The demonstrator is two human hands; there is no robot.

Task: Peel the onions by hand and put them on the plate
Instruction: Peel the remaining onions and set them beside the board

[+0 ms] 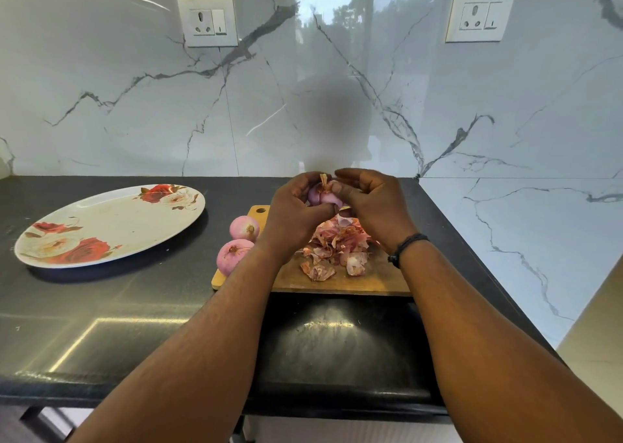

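Both my hands hold one purple onion above the wooden cutting board. My left hand cups the onion from the left. My right hand curls over it from the right, fingers on its dry top skin. Two peeled pink onions lie at the board's left edge, one behind the other. A pile of onion skins covers the board under my hands. The oval white plate with red roses lies on the counter to the left, with no onions on it.
The black stone counter runs to a marble wall behind and a marble side wall on the right. Two wall sockets sit high on the back wall. The counter's front edge is near my elbows.
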